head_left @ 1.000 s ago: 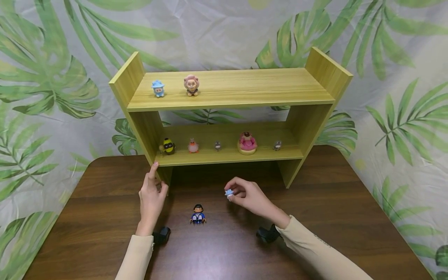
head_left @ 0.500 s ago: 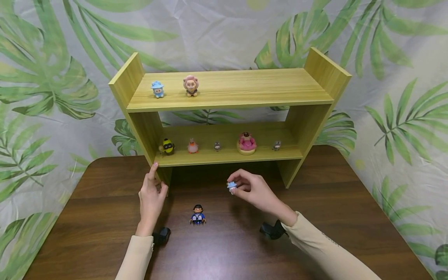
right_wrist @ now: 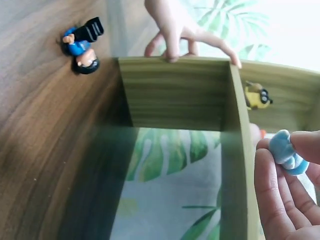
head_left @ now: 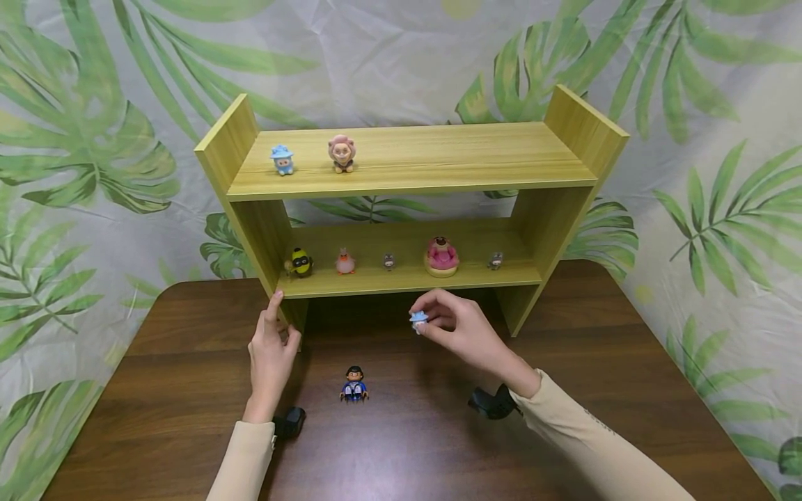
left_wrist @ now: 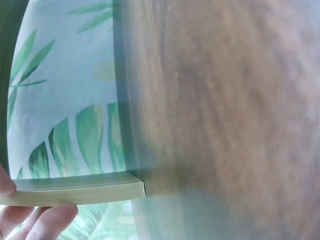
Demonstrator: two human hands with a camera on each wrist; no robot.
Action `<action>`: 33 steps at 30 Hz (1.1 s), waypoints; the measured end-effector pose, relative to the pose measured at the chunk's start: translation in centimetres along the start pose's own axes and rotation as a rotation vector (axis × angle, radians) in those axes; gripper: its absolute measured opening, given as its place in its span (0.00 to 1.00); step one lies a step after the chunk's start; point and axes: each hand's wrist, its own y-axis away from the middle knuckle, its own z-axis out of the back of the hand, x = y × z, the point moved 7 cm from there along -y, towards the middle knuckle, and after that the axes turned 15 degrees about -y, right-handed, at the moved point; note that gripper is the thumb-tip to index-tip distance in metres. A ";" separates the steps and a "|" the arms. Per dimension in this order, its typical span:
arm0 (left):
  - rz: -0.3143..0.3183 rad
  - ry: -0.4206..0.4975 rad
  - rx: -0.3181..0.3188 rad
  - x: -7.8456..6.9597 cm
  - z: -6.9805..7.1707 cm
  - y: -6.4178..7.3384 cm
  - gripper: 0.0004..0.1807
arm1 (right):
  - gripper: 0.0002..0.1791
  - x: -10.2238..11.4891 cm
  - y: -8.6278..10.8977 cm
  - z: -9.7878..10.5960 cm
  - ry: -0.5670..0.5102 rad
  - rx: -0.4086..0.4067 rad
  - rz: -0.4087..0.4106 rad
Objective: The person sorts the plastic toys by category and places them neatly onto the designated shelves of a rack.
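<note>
Between thumb and fingers, my right hand point(head_left: 464, 330) pinches a small figurine point(head_left: 418, 321) with a light-blue hat, in front of and below the middle board. In the right wrist view its blue hat point(right_wrist: 281, 145) shows, partly covered by the fingers. My left hand point(head_left: 272, 351) grips the left side panel of the wooden shelf point(head_left: 413, 184). The left wrist view has the thumb on one face of the panel point(left_wrist: 85, 192) and the fingertips on the other. A toy figure point(head_left: 354, 386) with black hair and a blue jacket sits on the table between the hands.
On the top board are a blue-hatted figurine point(head_left: 282, 161) and a pink-maned one point(head_left: 342, 153). The middle board holds a yellow figure point(head_left: 302, 262), a pink bird-like one point(head_left: 345, 261), two small grey ones and a pink bear point(head_left: 442, 256). A leaf-patterned cloth hangs behind.
My right hand has risen with the blue-hatted figurine, moving slightly right and toward the shelf. The left hand has kept its place on the panel.
</note>
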 end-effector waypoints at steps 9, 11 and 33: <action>0.005 0.004 0.002 0.0 0.0 0.0 0.46 | 0.12 1.6 -0.6 1.0 -0.043 -0.024 0.038; 0.006 0.005 0.003 0.0 0.0 0.0 0.46 | 0.12 2.1 -0.8 1.2 -0.045 -0.029 0.056; -0.001 -0.004 -0.011 0.0 0.0 0.0 0.45 | 0.13 7.4 -2.5 2.6 0.001 -0.018 0.252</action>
